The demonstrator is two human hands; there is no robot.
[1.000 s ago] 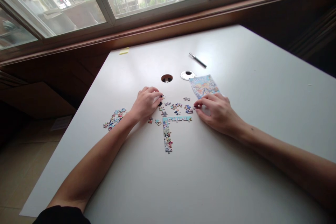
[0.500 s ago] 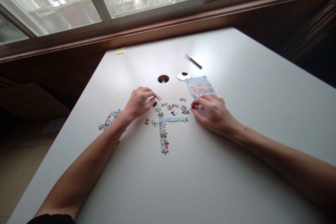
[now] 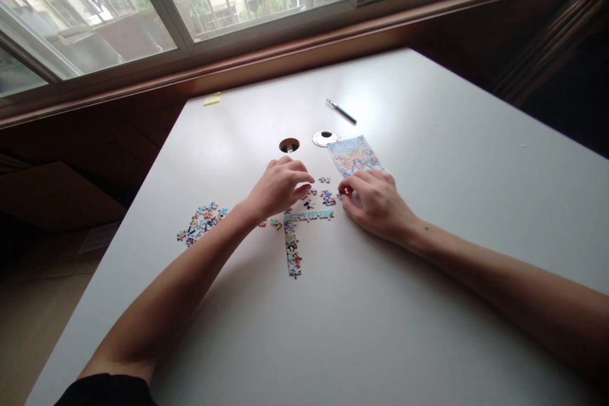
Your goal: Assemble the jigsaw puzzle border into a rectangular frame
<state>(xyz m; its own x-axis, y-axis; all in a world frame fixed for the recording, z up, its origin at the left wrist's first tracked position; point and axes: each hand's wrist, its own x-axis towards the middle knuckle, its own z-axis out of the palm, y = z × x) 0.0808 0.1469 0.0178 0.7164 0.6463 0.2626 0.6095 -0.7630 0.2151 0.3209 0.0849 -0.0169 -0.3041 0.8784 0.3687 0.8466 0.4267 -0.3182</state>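
My left hand [image 3: 280,189] hovers over loose jigsaw pieces, its thumb and forefinger apart and nothing visible between them. My right hand [image 3: 375,203] rests on the table, fingertips pinched on a small dark-red puzzle piece [image 3: 342,193]. Just left of that piece lie joined blue pieces [image 3: 328,197], with another loose piece [image 3: 324,180] behind them. An L-shaped puzzle border [image 3: 292,247] lies nearer to me, its light-blue strip running across the top. My left hand and wrist hide some of the loose pieces.
A heap of puzzle pieces [image 3: 203,222] lies beyond my left forearm. The picture sheet [image 3: 354,153] is partly under my right hand. Farther back are a round cable hole [image 3: 289,145], its metal cover [image 3: 325,138], a pen [image 3: 341,111] and a yellow sticky note [image 3: 212,99].
My left hand has moved right from the loose pieces on the left, its thumb and forefinger now apart. My right hand stays with its piece; the view has shifted slightly.
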